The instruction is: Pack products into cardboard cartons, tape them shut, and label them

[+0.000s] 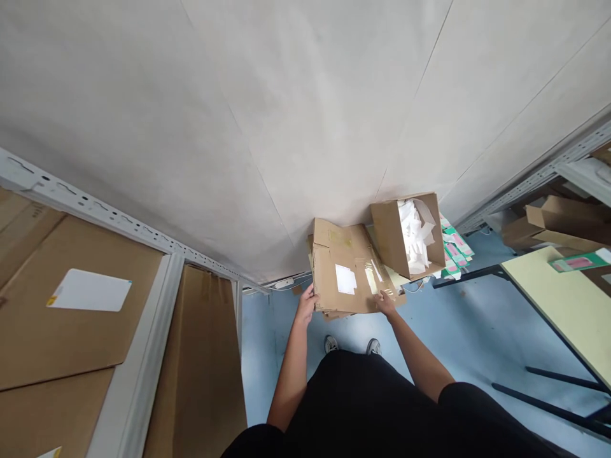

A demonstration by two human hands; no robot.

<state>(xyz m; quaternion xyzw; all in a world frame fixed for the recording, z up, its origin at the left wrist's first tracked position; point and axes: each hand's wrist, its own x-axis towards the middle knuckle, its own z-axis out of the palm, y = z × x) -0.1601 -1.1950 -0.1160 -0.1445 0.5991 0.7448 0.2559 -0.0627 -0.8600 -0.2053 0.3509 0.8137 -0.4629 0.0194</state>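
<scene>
Brown and creased, a flattened cardboard box (360,267), with a white label on the upper face, strips of pale tape to the right of the label, a yellowish patch near the far edge and a rough, slightly raised far side. Pinched at the near left corner in the left hand (306,303), with thumb on top and fingers curled beneath, mostly out of sight. Gripped also near the right end of the near edge in the right hand (384,303), with fingers drawn in over the border; impossible to tell the placing of the hidden fingertips. Spread between both hands and mainly beyond them, in front of the body and close to the wall (296,127), above the blue floor (272,356). Just below, other cardboard edges; hard to tell whether touching. Just beyond the right hand, an open box (387,236), tilted toward the right and full of white paper (414,235), with green-and-pink cartons (456,249) beside it.
</scene>
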